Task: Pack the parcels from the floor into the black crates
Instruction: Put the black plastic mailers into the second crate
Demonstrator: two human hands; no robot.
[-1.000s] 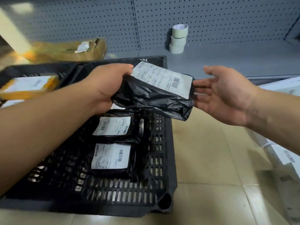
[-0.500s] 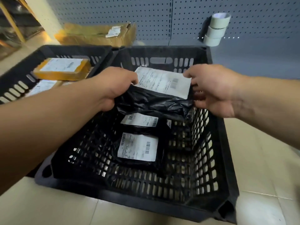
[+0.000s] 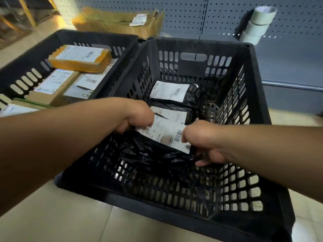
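Both hands hold one black poly-bag parcel (image 3: 157, 154) low inside the nearer black crate (image 3: 192, 215). The left hand (image 3: 138, 116) has its fingers curled round the parcel's far-left edge; the right hand (image 3: 201, 138) has its fingers curled round the near-right edge, thumb under the crumpled plastic. Each grip is clenched on the bag. The parcel's white shipping label (image 3: 166, 135) faces up, and its long axis runs from the left grip to the right grip, slanting from far-left to near-right, with the barcode end next to the right hand. Loose black film bunches below and between the two grips, over the crate's perforated floor.

Just beyond the grips lies a second black parcel (image 3: 174, 114), label up, partly covered by the held one. Farther still lies a third black parcel (image 3: 173, 93), also label up, close to the crate's far wall.

Left of the left grip stands a second black crate (image 3: 73, 36), touching the first, holding several labelled cardboard boxes (image 3: 78, 58). Beyond it, a torn cardboard carton (image 3: 118, 21) sits against the grey pegboard wall (image 3: 192, 14). Far right of the right grip, three stacked tape rolls (image 3: 257, 25) stand on a grey shelf (image 3: 288, 63).
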